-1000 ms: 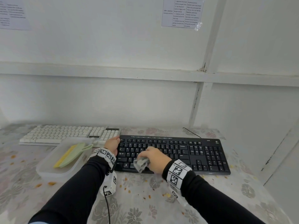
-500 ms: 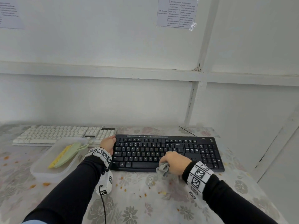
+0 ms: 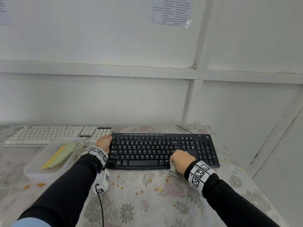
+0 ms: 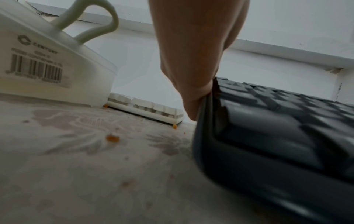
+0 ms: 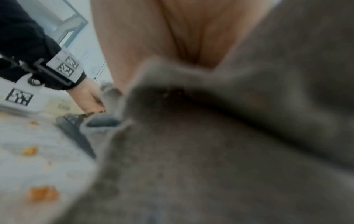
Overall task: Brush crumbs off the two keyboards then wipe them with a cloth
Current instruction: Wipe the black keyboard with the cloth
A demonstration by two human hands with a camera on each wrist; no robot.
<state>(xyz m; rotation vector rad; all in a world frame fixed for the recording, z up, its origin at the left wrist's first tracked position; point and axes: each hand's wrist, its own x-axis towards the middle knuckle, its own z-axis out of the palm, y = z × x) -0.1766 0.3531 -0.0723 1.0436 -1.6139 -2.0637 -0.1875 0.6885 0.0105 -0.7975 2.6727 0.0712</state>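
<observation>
A black keyboard [image 3: 147, 151] lies at the table's middle, with a white keyboard [image 3: 54, 135] behind it to the left. My left hand [image 3: 104, 142] holds the black keyboard's left end; the left wrist view shows the palm [image 4: 193, 53] against that edge [image 4: 277, 128]. My right hand [image 3: 181, 159] grips a crumpled grey cloth [image 3: 173, 168] and presses it on the front right keys of the main block. The cloth [image 5: 210, 151] fills the right wrist view below the palm [image 5: 162, 37]. My fingertips are hidden.
A green brush with yellow bristles [image 3: 60, 154] lies in a clear plastic container [image 3: 32, 169] left of my left arm; its loop handle [image 4: 95, 19] sticks over the rim. Orange crumbs [image 3: 157, 189] dot the flowered tablecloth. A white wall stands close behind the keyboards.
My right hand has slid the cloth to the right along the black keyboard's front rows. The left hand has stayed at the keyboard's left end.
</observation>
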